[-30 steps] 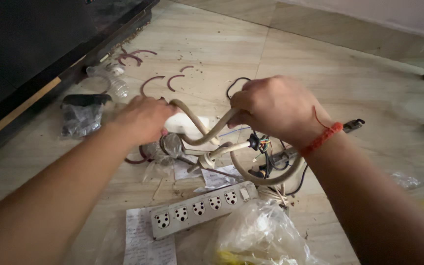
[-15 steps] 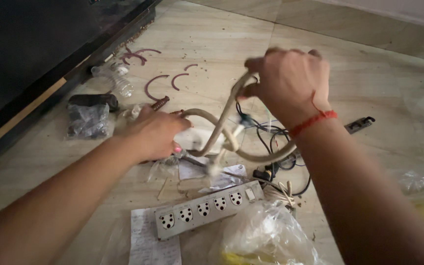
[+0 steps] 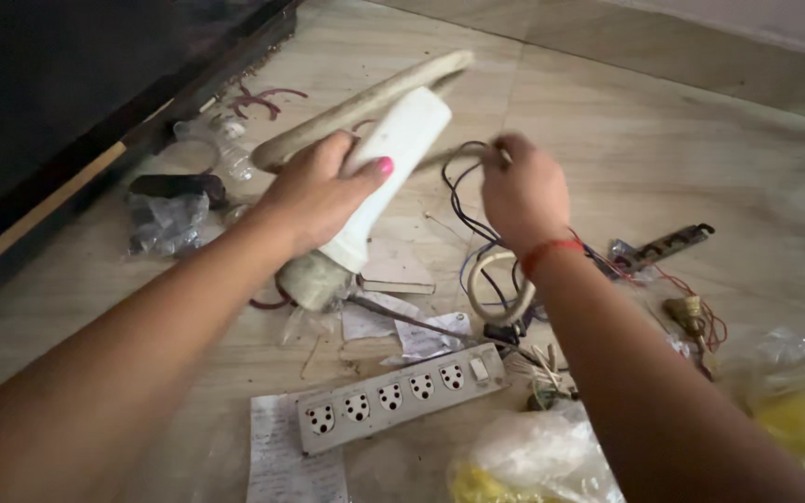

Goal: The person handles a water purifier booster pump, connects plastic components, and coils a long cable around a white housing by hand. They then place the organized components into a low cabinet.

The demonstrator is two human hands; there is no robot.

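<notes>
My left hand [image 3: 314,194] grips a white cylindrical appliance [image 3: 386,163] and holds it tilted above the floor, its round end [image 3: 312,279] pointing down. A thick beige cord [image 3: 365,102] runs from behind that hand up and to the right. My right hand [image 3: 522,194], a red thread on its wrist, pinches the same beige cord near its fingertips [image 3: 477,154]. A loop of this cord [image 3: 494,284] lies on the floor below the right wrist, among thin dark wires [image 3: 466,210].
A grey power strip [image 3: 401,396] lies on paper sheets near me. Plastic bags [image 3: 533,456] sit at the lower right. A small circuit strip [image 3: 663,244] and red wires lie to the right. A dark cabinet [image 3: 67,102] fills the left, with a clear bottle [image 3: 225,144] beside it.
My left hand has picked the white appliance up off the floor and tilted it. My right hand has dropped lower and moved along the beige cord, which has partly uncoiled.
</notes>
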